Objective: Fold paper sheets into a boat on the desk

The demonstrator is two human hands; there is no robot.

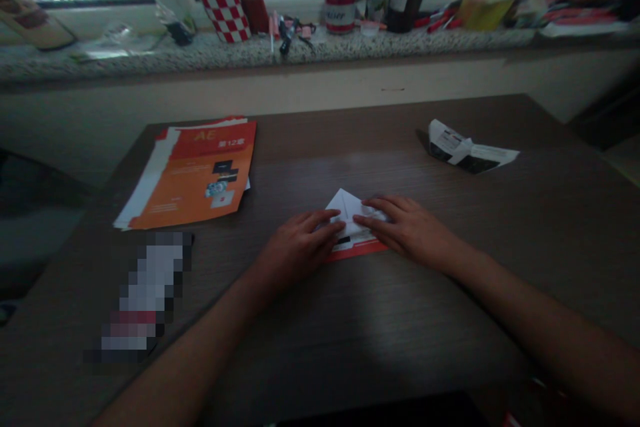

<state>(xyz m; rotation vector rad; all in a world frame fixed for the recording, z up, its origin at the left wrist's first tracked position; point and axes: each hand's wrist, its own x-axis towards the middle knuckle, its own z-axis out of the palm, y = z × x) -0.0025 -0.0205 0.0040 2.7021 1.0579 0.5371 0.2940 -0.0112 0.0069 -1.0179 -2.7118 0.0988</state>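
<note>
1. The left forearm [205,340], bare, rises from the bottom edge, slanting inward.
2. The right forearm [530,293], also bare, comes in from the lower right.
3. The left hand [300,243] lies palm down, fingers stretched toward the right.
4. The right hand [405,230] mirrors it, fingers spread slightly apart.
5. Both sets of fingertips point at each other, near but apart.

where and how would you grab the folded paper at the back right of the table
I'd probably pinch the folded paper at its pale middle band, coming from above and the near side. Its two wings spread left and right from that band, so a light grip there should balance it and spare the tips. The right hand is the nearer one.
</note>
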